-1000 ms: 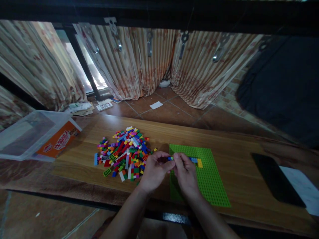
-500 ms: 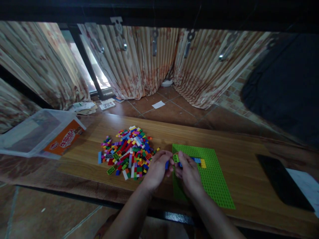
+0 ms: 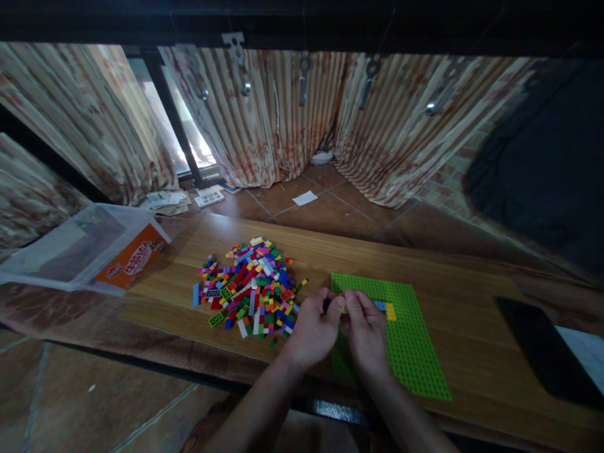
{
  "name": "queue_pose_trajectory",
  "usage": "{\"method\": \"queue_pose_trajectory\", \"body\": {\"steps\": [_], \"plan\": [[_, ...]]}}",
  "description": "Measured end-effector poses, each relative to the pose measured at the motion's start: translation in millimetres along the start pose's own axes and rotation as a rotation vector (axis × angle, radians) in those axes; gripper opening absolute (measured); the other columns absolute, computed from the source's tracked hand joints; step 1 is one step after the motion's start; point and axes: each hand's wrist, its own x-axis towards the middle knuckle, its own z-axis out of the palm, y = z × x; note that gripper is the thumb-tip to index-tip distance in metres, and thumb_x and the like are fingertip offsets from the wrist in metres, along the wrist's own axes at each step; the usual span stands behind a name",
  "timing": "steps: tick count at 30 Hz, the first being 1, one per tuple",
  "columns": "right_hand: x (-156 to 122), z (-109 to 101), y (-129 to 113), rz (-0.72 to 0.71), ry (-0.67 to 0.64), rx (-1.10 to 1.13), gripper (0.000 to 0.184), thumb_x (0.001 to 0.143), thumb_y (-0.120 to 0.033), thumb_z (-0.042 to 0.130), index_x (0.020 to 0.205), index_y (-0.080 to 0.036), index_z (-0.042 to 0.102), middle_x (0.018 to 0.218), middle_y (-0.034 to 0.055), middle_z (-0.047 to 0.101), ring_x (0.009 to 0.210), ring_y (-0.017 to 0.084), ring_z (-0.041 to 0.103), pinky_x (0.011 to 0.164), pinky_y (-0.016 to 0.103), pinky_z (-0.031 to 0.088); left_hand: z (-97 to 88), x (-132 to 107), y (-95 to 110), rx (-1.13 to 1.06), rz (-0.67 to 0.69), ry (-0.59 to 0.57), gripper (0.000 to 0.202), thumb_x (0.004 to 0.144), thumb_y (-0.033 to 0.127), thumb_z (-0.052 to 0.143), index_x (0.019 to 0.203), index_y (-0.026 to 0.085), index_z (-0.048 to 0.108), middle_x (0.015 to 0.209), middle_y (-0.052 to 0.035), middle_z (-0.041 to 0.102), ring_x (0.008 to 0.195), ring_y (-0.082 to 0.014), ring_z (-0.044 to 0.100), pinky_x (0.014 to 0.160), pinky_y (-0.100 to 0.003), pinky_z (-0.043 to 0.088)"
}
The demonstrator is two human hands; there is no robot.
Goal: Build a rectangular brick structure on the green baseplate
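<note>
My left hand [image 3: 315, 328] and my right hand [image 3: 367, 332] meet over the left edge of a lime-green studded baseplate [image 3: 410, 340], fingertips pinched together. A sliver of a lime-green toy brick [image 3: 345, 310] shows between the fingers; the rest of what they hold is covered. Just beyond my right fingers, light-blue bricks [image 3: 379, 305] and a yellow brick [image 3: 391, 311] sit on the baseplate. To the left of my left hand spreads a heap of mixed toy bricks [image 3: 255, 286] in several colours.
A clear plastic bin [image 3: 70, 251] with an orange label stands at the left end of the wooden tabletop [image 3: 453, 296]. On the right lies a flat black tablet-like thing [image 3: 547, 346], with a white sheet [image 3: 585, 352] beside it. Curtains [image 3: 283, 126] hang behind.
My hands have come together, and the lime-green brick and blue brick seen in my fingers before are now mostly hidden. The whole view has shifted slightly.
</note>
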Motion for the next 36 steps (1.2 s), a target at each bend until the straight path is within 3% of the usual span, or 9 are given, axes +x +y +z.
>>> {"method": "queue_pose_trajectory", "body": {"steps": [10, 14, 17, 19, 22, 24, 29, 36], "plan": [[-2.0, 6.1, 0.2, -0.044, 0.040, -0.027, 0.038, 0.083, -0.057, 0.055, 0.073, -0.020, 0.058, 0.070, -0.0004, 0.057, 0.065, 0.014, 0.051, 0.059, 0.025, 0.042, 3.8, -6.8, -3.2, 0.093, 0.042, 0.060, 0.023, 0.092, 0.033, 0.042, 0.077, 0.018, 0.051, 0.067, 0.0008, 0.052, 0.064, -0.0132, 0.050, 0.062, -0.025, 0.037], [2.5, 9.0, 0.8, 0.165, 0.027, 0.140, 0.042, 0.077, -0.063, 0.058, 0.076, -0.021, 0.057, 0.057, -0.0039, 0.050, 0.047, 0.011, 0.041, 0.043, 0.023, 0.032, 2.9, -2.3, -9.5, 0.042, 0.019, 0.076, 0.025, 0.092, 0.034, 0.040, 0.076, 0.019, 0.051, 0.066, 0.0015, 0.052, 0.062, -0.0126, 0.050, 0.062, -0.024, 0.037], [5.6, 8.3, -0.1, 0.270, -0.024, 0.136, 0.044, 0.076, -0.065, 0.057, 0.082, -0.022, 0.058, 0.053, -0.0066, 0.046, 0.041, 0.009, 0.034, 0.039, 0.022, 0.025, -9.6, 2.4, -7.4, -0.003, 0.011, 0.071, 0.027, 0.092, 0.036, 0.042, 0.073, 0.019, 0.050, 0.066, 0.0022, 0.053, 0.060, -0.0116, 0.049, 0.060, -0.023, 0.037], [7.2, 7.8, -1.1, 0.151, -0.096, -0.027, 0.041, 0.079, -0.063, 0.054, 0.083, -0.022, 0.060, 0.057, -0.0040, 0.051, 0.046, 0.011, 0.042, 0.043, 0.023, 0.030, -23.9, 3.9, -2.0, 0.115, 0.033, 0.121, 0.024, 0.090, 0.036, 0.047, 0.074, 0.018, 0.053, 0.068, 0.0017, 0.054, 0.063, -0.0119, 0.050, 0.060, -0.023, 0.036], [9.6, 10.4, -0.4, -0.176, -0.189, -0.403, 0.033, 0.089, -0.052, 0.048, 0.084, -0.022, 0.063, 0.069, 0.0019, 0.061, 0.062, 0.017, 0.056, 0.058, 0.028, 0.040, -45.4, 3.4, 4.7, 0.445, 0.015, 0.196, 0.022, 0.089, 0.035, 0.049, 0.077, 0.018, 0.057, 0.065, 0.0005, 0.056, 0.061, -0.0134, 0.052, 0.059, -0.024, 0.034], [11.4, 14.9, 2.5, -0.319, -0.238, -0.609, 0.030, 0.094, -0.042, 0.042, 0.089, -0.022, 0.063, 0.077, 0.0051, 0.066, 0.070, 0.020, 0.059, 0.066, 0.031, 0.041, -54.1, 2.3, 4.8, 0.641, -0.008, 0.214, 0.018, 0.088, 0.032, 0.050, 0.083, 0.018, 0.059, 0.066, -0.0017, 0.059, 0.061, -0.0153, 0.055, 0.059, -0.025, 0.034], [15.0, 26.7, 12.7, -0.433, -0.277, -0.796, 0.029, 0.096, -0.029, 0.036, 0.102, -0.019, 0.063, 0.092, 0.0105, 0.067, 0.086, 0.023, 0.063, 0.077, 0.036, 0.045, -57.2, 2.3, -1.6, 0.903, -0.034, 0.193, 0.014, 0.086, 0.025, 0.050, 0.090, 0.016, 0.061, 0.078, -0.0094, 0.067, 0.075, -0.0222, 0.064, 0.064, -0.028, 0.040], [12.2, 27.9, 7.1, -0.475, -0.425, -0.754, 0.029, 0.094, -0.023, 0.043, 0.116, -0.017, 0.062, 0.107, 0.0110, 0.065, 0.101, 0.022, 0.062, 0.089, 0.037, 0.049, -58.5, 2.9, -1.3, 0.916, -0.048, 0.178, 0.021, 0.082, 0.019, 0.053, 0.100, 0.017, 0.063, 0.085, -0.0082, 0.071, 0.083, -0.0218, 0.067, 0.072, -0.028, 0.045]]}}
